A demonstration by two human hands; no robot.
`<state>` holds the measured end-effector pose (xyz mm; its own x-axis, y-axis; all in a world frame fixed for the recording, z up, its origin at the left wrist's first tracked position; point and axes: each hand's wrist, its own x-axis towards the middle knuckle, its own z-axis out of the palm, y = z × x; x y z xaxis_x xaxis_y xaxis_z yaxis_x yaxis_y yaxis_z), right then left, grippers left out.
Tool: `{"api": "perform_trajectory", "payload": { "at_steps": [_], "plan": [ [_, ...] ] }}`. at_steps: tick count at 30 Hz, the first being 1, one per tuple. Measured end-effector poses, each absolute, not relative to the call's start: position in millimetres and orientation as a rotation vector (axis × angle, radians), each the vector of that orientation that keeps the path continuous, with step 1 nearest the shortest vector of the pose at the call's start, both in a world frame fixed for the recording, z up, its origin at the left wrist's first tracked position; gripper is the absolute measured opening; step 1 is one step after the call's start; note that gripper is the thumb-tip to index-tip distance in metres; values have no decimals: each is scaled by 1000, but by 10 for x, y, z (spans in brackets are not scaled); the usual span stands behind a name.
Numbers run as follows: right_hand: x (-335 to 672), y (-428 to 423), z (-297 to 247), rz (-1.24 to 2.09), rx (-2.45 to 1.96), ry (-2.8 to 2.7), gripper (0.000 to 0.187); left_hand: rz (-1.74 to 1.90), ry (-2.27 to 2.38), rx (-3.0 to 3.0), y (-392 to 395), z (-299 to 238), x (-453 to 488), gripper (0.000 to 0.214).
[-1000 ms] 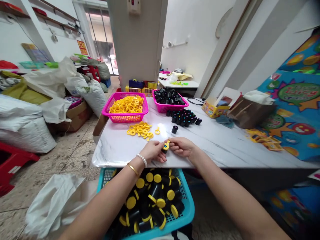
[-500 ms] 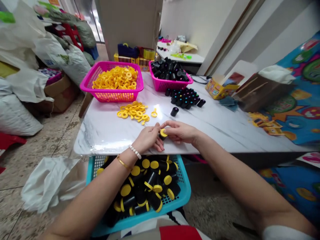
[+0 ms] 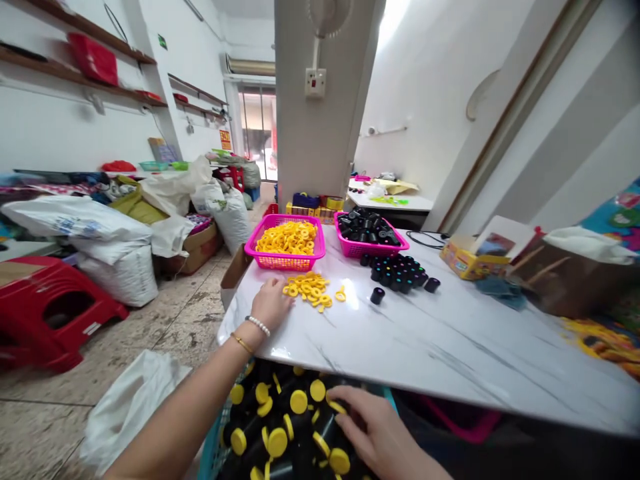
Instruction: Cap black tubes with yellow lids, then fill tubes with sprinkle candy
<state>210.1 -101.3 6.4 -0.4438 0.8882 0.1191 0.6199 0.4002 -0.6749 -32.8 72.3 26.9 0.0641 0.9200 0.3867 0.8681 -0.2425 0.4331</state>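
Yellow rings (image 3: 310, 290) by left hand (image 3: 270, 303); right hand (image 3: 373, 427) on capped tubes (image 3: 295, 417).

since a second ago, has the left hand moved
Yes: the left hand left the near edge of the table and reached forward to the loose yellow rings.

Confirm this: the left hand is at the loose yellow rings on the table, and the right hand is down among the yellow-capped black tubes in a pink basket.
Wrong basket colour. The head view shows the right hand among the yellow-capped black tubes in a blue basket below the table. The left hand is at the loose yellow rings on the table, as stated.
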Motion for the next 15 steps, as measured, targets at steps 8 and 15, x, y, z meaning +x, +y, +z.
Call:
{"api": "perform_trajectory", "payload": {
  "at_steps": [8,15],
  "plan": [
    [2632,-409,496,401,-1408,-1815,26,714,1792,2369,770,188,-354,16],
    [3137,753,484,328,-1617,-1633,42,845,1647,2433,412,155,-294,18]
  ]
}}
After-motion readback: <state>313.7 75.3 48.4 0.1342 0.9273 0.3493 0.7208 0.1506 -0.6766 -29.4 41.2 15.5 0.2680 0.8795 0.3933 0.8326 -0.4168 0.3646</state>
